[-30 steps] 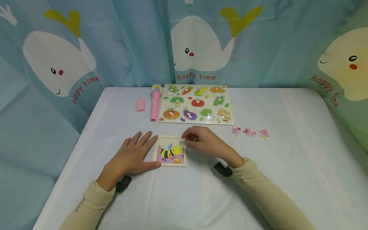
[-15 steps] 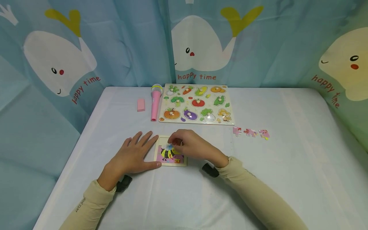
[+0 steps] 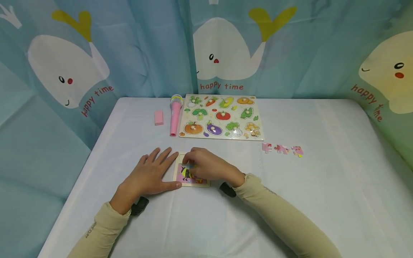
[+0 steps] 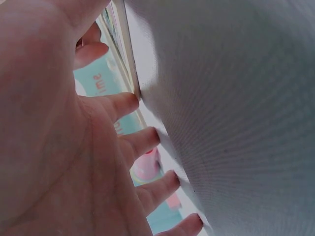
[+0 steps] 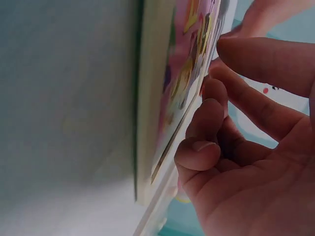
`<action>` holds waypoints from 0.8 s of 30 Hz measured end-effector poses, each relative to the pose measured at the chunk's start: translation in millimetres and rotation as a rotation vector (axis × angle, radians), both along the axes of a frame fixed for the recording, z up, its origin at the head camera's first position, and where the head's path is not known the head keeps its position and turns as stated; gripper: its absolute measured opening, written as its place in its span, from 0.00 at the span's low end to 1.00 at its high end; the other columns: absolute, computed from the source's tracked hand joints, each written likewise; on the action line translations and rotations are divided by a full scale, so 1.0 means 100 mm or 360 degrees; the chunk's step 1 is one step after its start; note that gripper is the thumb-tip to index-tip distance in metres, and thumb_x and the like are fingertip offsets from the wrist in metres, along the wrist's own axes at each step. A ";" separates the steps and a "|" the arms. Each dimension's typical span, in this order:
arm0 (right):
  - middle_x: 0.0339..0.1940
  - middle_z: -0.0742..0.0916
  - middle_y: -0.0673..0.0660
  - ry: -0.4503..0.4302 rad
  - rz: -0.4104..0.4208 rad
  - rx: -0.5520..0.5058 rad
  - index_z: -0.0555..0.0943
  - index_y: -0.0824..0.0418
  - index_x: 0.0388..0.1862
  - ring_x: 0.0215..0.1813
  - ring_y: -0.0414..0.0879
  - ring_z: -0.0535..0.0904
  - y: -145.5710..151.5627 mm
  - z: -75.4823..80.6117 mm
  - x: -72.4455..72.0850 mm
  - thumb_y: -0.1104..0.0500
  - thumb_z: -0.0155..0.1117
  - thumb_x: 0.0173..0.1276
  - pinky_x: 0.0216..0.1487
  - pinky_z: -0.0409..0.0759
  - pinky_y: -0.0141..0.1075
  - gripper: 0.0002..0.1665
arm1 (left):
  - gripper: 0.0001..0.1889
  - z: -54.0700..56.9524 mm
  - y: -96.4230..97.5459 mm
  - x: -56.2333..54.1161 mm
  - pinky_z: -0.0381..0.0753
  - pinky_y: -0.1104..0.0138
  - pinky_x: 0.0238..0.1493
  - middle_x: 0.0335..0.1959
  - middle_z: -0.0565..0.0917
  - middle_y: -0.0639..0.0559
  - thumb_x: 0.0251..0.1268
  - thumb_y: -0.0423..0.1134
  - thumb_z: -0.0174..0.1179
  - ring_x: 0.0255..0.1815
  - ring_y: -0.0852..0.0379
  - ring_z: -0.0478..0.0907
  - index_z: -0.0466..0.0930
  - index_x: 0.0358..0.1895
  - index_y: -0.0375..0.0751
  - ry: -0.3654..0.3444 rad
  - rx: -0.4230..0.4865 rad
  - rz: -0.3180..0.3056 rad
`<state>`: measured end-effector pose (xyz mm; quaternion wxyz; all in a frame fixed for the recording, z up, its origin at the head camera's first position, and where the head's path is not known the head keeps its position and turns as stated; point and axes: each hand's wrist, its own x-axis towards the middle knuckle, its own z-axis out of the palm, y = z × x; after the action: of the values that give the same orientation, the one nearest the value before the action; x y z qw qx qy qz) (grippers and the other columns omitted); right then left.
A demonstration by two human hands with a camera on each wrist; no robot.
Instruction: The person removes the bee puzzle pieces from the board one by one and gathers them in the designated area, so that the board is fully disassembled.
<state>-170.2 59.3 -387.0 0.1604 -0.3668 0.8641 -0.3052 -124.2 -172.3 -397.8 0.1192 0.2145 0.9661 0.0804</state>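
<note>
A small wooden jigsaw puzzle (image 3: pixel 193 185) with a bee picture lies on the table between the hands, a bare strip along its far side. My left hand (image 3: pixel 148 175) rests flat beside it, fingers spread; its index fingertip and thumb lie at the left corners. My right hand (image 3: pixel 209 163) covers the puzzle's upper right part, thumb and index finger pointing down at the picture. In the right wrist view, thumb and index fingertips (image 5: pixel 226 48) reach the puzzle surface while the other fingers curl inward. I cannot tell whether a piece sits between them.
Three loose pink jigsaw pieces (image 3: pixel 282 149) lie in a row to the right. Behind the puzzle stand a vegetable peg board (image 3: pixel 222 134), a pink toy microphone (image 3: pixel 174 118) and a pink block (image 3: pixel 158 117). A blue printed curtain (image 3: pixel 155 46) hangs along the table's far edge.
My right hand has moved left from the puzzle's upper right corner to over the bee picture. My left hand and the three loose pieces have stayed in place.
</note>
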 end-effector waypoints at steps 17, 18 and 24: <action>0.41 0.81 0.54 0.0036 0.0002 0.0150 0.84 0.67 0.54 0.43 0.47 0.76 -0.09 -0.01 0.00 0.71 0.69 0.70 0.46 0.78 0.36 0.14 | 0.52 0.00 -0.01 0.01 0.59 0.30 0.74 0.86 0.58 0.39 0.68 0.70 0.65 0.83 0.29 0.53 0.59 0.86 0.44 0.0033 0.0007 -0.0022; 0.41 0.81 0.54 0.0036 0.0000 0.0145 0.84 0.67 0.54 0.43 0.47 0.76 -0.09 -0.01 0.00 0.71 0.69 0.70 0.46 0.78 0.36 0.14 | 0.52 0.01 -0.01 0.01 0.59 0.30 0.73 0.86 0.58 0.39 0.68 0.70 0.65 0.83 0.29 0.53 0.59 0.86 0.44 0.0033 0.0007 -0.0022; 0.43 0.82 0.55 0.0052 -0.0011 0.0130 0.83 0.66 0.53 0.44 0.47 0.76 -0.09 -0.01 0.02 0.71 0.70 0.70 0.47 0.79 0.37 0.14 | 0.52 0.02 0.00 0.01 0.58 0.30 0.74 0.86 0.57 0.39 0.68 0.70 0.65 0.84 0.29 0.52 0.59 0.86 0.44 0.0015 0.0000 -0.0012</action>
<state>-168.5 50.3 -387.9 0.1600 -0.3618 0.8796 -0.2643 -123.1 -172.8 -396.2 0.1150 0.2185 0.9658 0.0790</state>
